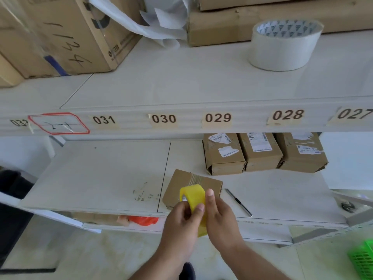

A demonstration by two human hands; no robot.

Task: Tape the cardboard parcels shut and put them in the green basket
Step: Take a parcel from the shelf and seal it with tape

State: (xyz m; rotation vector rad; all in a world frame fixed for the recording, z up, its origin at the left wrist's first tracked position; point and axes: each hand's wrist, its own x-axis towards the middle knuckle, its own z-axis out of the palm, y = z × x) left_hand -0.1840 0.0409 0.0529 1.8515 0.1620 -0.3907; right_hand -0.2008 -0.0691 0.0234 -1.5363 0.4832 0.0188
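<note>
Between the two hands, in front of the lower shelf's edge: a yellow tape roll, held on edge. Left hand has its grip clamped on the roll, fingers curled round the near rim. Right hand also has its grip on the roll, thumb up along the far side, forefinger laid on the band. Looks like a search for the loose end of the tape; no strip can be seen pulled free.

Just beyond the hands, partly hidden by the roll: a small cardboard parcel lying flat on the lower shelf. Some clear tape seems to cross its top already; cannot tell if the seam is fully closed. Its long axis runs left-near to right-far, skewed to the shelf edge. It lies straight ahead of the roll, a touch to the left, so the left hand is the nearer for steadying it while the right draws tape across.

Right of the parcel, near: a slim knife, lying on the shelf, pointing away and left.

Further back and right: three labelled parcels side by side, touching.

Down to the far right, below shelf level: corner of the green basket, on the right hand's side.

Upper shelf, well above: a big white tape roll.
</note>
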